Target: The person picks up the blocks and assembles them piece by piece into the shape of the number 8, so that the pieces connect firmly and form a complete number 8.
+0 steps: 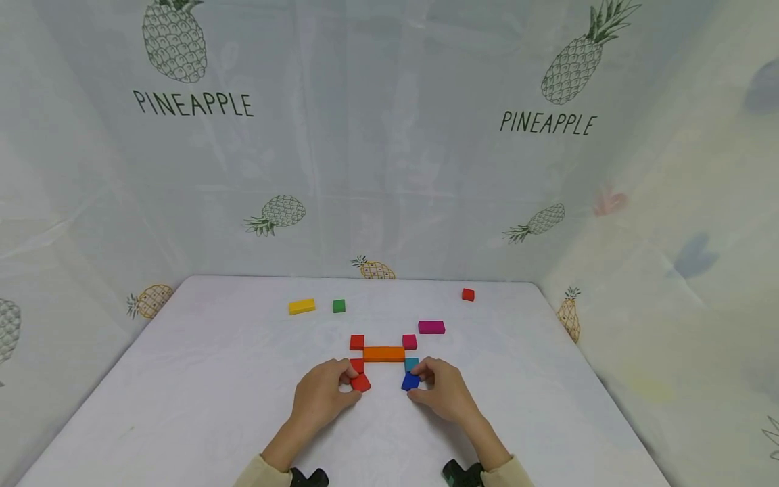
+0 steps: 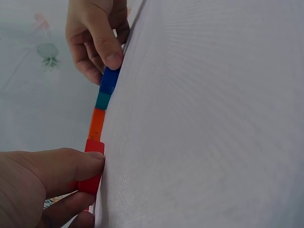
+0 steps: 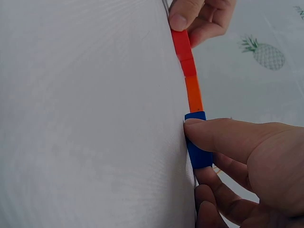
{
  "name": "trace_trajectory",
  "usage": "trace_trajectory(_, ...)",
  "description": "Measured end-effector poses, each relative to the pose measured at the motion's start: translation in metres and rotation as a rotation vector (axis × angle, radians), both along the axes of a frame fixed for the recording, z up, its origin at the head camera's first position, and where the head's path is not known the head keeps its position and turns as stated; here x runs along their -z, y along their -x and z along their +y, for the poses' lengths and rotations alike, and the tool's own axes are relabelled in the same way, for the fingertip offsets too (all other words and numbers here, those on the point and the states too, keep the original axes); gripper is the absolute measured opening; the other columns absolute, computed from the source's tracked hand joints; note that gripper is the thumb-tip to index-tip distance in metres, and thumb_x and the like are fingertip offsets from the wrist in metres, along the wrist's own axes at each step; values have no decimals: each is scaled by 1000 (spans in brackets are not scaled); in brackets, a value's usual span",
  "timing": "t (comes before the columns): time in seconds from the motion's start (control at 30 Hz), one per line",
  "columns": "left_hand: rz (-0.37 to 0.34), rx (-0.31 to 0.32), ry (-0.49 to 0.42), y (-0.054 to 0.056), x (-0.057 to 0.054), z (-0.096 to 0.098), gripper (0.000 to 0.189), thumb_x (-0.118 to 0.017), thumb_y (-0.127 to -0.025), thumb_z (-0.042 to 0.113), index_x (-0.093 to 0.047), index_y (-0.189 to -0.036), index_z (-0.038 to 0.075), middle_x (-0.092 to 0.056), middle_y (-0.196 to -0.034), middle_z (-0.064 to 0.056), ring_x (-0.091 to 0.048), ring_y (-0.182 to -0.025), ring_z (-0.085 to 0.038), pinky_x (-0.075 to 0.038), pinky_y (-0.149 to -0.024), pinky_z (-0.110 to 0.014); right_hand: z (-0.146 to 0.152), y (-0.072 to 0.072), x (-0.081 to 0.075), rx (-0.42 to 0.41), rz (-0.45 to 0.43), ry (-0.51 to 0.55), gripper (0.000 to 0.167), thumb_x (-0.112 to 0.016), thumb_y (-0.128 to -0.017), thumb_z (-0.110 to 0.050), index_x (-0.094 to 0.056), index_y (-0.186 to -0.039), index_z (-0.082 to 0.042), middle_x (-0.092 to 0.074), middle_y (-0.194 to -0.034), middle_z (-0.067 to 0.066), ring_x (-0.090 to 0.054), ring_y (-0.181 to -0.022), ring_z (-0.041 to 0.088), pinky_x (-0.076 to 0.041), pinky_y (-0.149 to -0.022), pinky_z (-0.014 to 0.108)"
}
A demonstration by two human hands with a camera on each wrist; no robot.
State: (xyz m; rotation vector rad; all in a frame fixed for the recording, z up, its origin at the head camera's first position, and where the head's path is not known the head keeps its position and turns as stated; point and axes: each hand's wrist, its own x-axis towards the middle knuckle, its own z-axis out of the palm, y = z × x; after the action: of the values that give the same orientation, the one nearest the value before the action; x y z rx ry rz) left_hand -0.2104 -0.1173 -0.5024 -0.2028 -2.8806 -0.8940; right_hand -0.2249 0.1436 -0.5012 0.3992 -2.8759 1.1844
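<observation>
My left hand (image 1: 322, 392) pinches a red block (image 1: 361, 383) between thumb and fingers, turned slightly askew on the table. Just beyond it sits another red block (image 1: 356, 366). On the other side, a dark blue block (image 1: 410, 381) is pinched by my right hand (image 1: 447, 389), also a little askew, in front of a teal block (image 1: 411, 364). Between the two columns lies a long orange block (image 1: 384, 354). Past its ends are an orange-red block (image 1: 357, 342) and a crimson block (image 1: 410, 341). In the right wrist view, the thumb presses the near face of the blue block (image 3: 199, 147).
Farther back on the white table (image 1: 213, 379) lie a yellow block (image 1: 301, 307), a green block (image 1: 339, 306), a magenta block (image 1: 431, 327) and a red cube (image 1: 468, 295). A pineapple-print curtain (image 1: 389, 135) hangs behind the table's far edge.
</observation>
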Motion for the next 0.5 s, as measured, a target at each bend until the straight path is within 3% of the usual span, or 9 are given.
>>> trace_trajectory(0.5,-10,-11,-14,0,-2,-1,26,-94,-79,24,-72,-94,22,-61,-83,8,-54,-79,-12,-48,-67,-31,0,-1,0,-7,7,11,30,-91,-84,-17,-72,-107,-11,-65,-96,0,-57,-91,18,-53,-78,25)
